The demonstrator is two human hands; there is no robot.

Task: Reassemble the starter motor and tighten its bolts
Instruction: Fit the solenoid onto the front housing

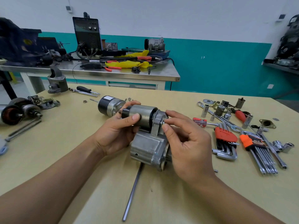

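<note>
At the table (80, 143) centre, the left hand (118, 128) has its grip closed round the solenoid (144, 113) seated on the housing (145, 147) while the right hand (189, 143) pinches a bolt (163, 122) at its flange; tightening, and the armature (11, 114) at nine o'clock, apparently remain.

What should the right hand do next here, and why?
Probably twirl the bolt in finger-tight: the right hand pinches it at the housing flange while the left hand grips the solenoid, and no tool is in hand.
</note>
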